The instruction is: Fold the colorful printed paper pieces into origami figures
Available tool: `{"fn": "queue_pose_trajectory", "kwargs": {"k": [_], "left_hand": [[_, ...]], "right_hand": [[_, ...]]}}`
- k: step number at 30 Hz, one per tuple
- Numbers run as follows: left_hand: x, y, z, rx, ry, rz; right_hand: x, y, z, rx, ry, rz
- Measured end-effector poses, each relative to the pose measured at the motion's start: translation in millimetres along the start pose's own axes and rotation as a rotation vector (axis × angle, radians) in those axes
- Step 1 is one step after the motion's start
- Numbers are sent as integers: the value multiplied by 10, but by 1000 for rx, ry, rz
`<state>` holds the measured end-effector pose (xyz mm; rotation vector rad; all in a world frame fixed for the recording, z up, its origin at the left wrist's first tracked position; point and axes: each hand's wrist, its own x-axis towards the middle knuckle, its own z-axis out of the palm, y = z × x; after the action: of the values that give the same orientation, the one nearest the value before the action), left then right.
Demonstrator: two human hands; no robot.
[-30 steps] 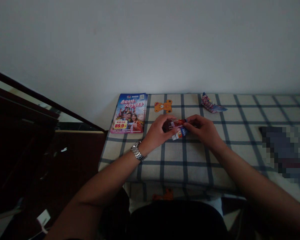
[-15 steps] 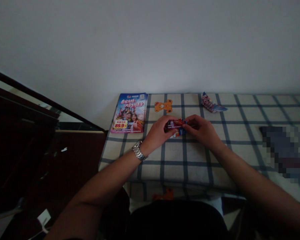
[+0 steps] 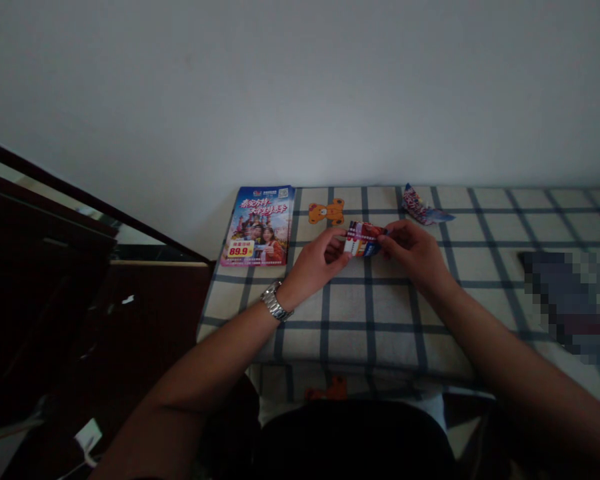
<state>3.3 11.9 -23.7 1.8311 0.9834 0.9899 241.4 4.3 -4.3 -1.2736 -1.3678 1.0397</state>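
A small folded piece of colourful printed paper point(image 3: 363, 239), red, white and blue, is held between both hands just above the checked tablecloth point(image 3: 380, 307). My left hand point(image 3: 319, 261), with a metal watch on its wrist, pinches the paper's left end. My right hand point(image 3: 414, 252) pinches its right end with curled fingers. Both hands sit near the middle of the table's far half.
A colourful leaflet point(image 3: 259, 225) lies at the table's far left corner. An orange bear-shaped cutout point(image 3: 327, 212) lies behind the hands. A folded paper shape point(image 3: 422, 207) rests at the back. A blurred dark patch point(image 3: 570, 300) is at the right. Dark wooden furniture point(image 3: 55, 300) stands left.
The folded paper has been turned and lifted a little farther from me, showing a wider face. Both hands shifted slightly with it.
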Motion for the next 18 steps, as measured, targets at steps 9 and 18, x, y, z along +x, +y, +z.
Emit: {"fn": "queue_pose_trajectory", "kwargs": {"k": [9, 18], "left_hand": [[2, 21, -41, 86, 7, 16], [-2, 58, -50, 61, 66, 30]], "right_hand": [[1, 26, -8, -26, -39, 14], [36, 139, -65, 35, -43, 6]]}}
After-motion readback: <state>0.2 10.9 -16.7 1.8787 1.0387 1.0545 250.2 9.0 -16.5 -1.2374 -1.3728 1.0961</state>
